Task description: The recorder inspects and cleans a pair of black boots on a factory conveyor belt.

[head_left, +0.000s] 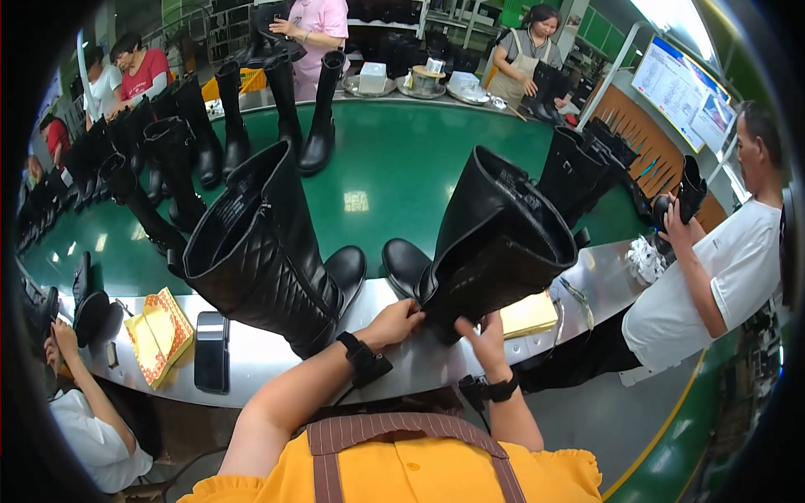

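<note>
Two tall black boots stand upright at the table's near edge, toes turned toward each other. The left boot (260, 260) has a quilted shaft; the right boot (495, 243) gapes at the top. My left hand (396, 324) is closed in a pinch at the right boot's ankle, though the small part between its fingertips is hard to make out. Beside the same boot's heel is my right hand (488, 344), thumb and fingers apart, some fingertips hidden by the boot. Both wrists wear black bands.
A black phone (211, 352) and patterned yellow paper (159, 337) lie left on the metal edge of the green table (377, 176). Yellow sheets (530, 316) lie right. More boots (319, 113) stand farther back. Co-workers (713, 268) handle boots around the table.
</note>
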Available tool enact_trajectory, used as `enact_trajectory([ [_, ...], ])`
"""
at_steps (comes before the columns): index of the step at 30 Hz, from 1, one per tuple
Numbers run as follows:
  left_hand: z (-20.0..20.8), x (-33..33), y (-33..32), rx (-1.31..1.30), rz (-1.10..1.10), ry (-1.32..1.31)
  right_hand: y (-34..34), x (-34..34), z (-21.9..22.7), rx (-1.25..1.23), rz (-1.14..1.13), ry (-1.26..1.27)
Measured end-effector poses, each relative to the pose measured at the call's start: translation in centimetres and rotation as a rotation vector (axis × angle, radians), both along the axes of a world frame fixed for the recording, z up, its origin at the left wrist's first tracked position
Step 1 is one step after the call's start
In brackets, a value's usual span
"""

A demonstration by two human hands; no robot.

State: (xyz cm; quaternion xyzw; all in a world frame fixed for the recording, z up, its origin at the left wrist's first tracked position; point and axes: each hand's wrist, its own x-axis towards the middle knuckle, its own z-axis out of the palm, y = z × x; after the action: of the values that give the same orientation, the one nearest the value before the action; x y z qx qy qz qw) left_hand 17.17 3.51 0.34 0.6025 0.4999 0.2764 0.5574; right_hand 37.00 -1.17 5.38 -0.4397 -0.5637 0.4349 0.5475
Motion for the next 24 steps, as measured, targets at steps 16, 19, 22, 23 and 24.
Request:
enact_trajectory([
  [16,17.9,-1.6,-2.4,-0.100,-0.272,-0.916,-0.2,-0.4,-0.4,-0.008,-0.012,-0.368],
  [19,21.1,-1.4,-3.1,0.025,-0.270,-0.725,-0.6,-1.2,0.2,0.052,0.088,-0.272],
  [22,22.5,-1.3,-3.8,0.350,-0.132,-0.353,-0.9,-1.6,0.1,-0.036,0.051,-0.338],
  [23,22.9,-1.3,-4.0,0.548,0.030,-0.178,-0.9,-1.6,0.0,-0.023,0.063,-0.363],
  [24,23.2,-1.2,-4.2,0.677,0.180,0.043,-0.9,-1.5,-0.2,0.010,0.055,-0.319],
])
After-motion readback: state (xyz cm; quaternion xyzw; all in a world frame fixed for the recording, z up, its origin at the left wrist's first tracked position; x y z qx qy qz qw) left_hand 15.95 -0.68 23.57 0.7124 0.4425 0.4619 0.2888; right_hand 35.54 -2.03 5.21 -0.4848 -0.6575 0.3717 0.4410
